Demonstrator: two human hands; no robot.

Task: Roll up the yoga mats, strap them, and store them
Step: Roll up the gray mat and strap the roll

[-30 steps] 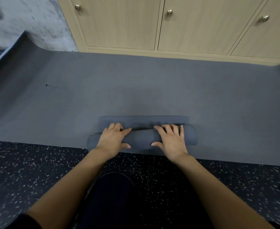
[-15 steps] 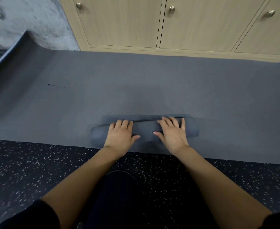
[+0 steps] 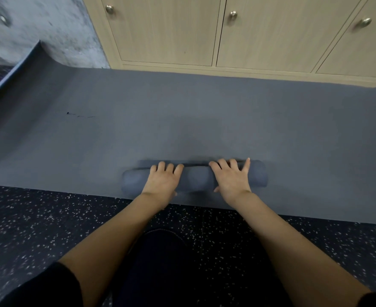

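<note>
Crosswise on a wide grey mat (image 3: pixel 182 120), close to that mat's near edge, lies the rolled yoga mat (image 3: pixel 197 180), with a thin flat strip of it showing along its far side. The left hand (image 3: pixel 162 181) and right hand (image 3: pixel 232 182) press down on top of the roll, fingers (image 3: pixel 222 165) straight and slightly spread over it. Beyond the roll the wide mat runs open up to the wooden cabinet (image 3: pixel 260 34); its far left corner (image 3: pixel 34 56) curls up against the mottled wall (image 3: pixel 38 23). A small dark mark (image 3: pixel 78 115) sits well to the left. Speckled dark floor (image 3: pixel 38 229) lies nearer, with a dark-trousered knee (image 3: pixel 160 262) between the forearms
</note>
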